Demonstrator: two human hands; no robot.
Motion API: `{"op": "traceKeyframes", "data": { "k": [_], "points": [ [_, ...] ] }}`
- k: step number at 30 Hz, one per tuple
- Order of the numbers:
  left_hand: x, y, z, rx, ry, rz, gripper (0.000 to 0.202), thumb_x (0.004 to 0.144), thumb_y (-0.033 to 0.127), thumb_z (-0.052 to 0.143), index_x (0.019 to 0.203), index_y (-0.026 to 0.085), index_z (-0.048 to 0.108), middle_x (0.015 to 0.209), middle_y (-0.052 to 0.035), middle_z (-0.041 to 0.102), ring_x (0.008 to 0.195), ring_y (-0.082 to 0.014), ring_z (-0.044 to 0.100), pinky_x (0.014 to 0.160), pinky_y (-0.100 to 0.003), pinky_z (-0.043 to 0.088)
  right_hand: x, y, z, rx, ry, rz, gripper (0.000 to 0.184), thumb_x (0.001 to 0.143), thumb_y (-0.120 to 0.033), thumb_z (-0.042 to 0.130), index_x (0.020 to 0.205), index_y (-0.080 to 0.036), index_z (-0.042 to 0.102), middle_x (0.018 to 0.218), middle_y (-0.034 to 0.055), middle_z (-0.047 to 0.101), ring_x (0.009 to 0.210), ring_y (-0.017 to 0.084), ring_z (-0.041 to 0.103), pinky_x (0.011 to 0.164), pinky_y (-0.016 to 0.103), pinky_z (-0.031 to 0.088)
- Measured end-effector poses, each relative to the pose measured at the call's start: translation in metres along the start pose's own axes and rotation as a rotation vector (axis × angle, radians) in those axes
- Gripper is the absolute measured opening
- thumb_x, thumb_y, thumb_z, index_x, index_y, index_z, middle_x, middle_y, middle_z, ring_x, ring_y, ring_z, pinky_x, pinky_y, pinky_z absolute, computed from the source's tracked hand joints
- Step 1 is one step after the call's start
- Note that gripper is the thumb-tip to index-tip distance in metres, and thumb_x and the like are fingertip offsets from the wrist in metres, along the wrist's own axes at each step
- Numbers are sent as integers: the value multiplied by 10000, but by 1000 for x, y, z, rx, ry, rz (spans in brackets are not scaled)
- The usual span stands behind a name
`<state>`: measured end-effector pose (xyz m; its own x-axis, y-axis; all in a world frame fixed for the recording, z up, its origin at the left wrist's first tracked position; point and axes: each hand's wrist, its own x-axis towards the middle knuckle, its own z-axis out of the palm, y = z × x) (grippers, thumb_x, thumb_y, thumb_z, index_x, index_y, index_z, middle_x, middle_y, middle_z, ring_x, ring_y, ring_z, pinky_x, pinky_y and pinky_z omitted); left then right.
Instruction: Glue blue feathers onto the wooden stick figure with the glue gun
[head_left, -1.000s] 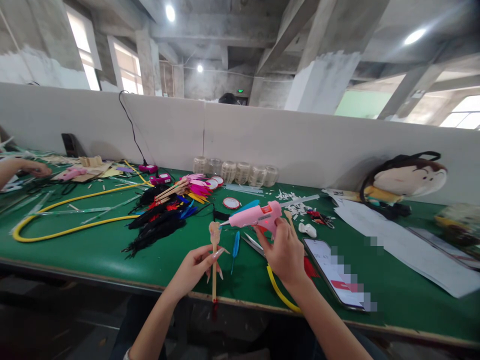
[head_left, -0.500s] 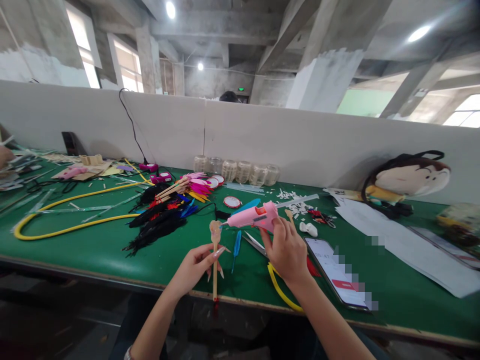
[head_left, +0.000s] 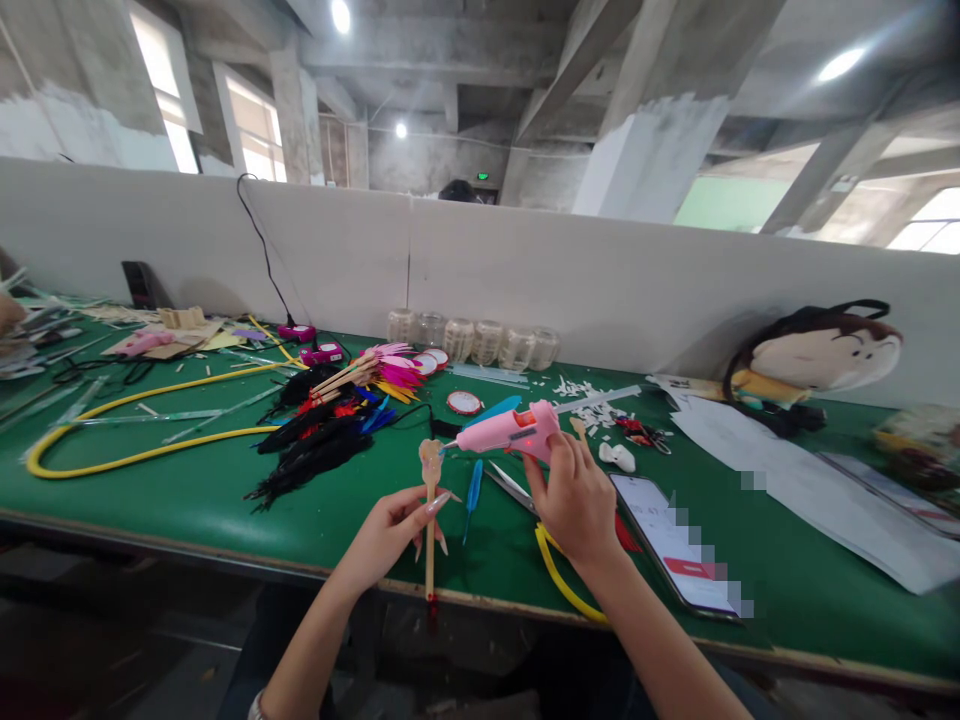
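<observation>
Now, left fingers: pinched shut on a thin wooden stick, which stands upright over the near edge of the table.
Left hand: raised just above the green table, palm turned to the right.
Stick top: a flat tan shape, just beside the glue gun's nozzle; whether they touch cannot be told.
Right fingers: curled tight around the handle of a pink glue gun, held level with its nozzle pointing left.
Right hand: lifted above the table, to the right of the stick.
Between the hands: a blue feather and scissors lie flat.
Beside the right hand: a smartphone, with a yellow tube under the wrist.
Farther left: a heap of black feathers.
Far edge: glass jars in a row against a white partition.
</observation>
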<state>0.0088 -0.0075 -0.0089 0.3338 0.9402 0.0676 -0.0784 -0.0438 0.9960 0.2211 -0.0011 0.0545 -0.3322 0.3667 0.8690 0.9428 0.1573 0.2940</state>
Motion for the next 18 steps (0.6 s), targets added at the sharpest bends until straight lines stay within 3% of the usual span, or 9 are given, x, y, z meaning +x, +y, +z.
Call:
{"op": "traceKeyframes", "data": {
  "k": [18],
  "points": [
    [0, 2, 0, -8, -1, 1, 469, 714, 486, 573, 1002, 121, 641, 568, -15, 622, 448, -78, 449, 411, -183, 347, 1, -1, 1, 10, -2, -4, 189, 840, -253, 437, 961, -109, 457, 809, 120, 606, 701, 201, 555, 544, 273, 433]
  ]
}}
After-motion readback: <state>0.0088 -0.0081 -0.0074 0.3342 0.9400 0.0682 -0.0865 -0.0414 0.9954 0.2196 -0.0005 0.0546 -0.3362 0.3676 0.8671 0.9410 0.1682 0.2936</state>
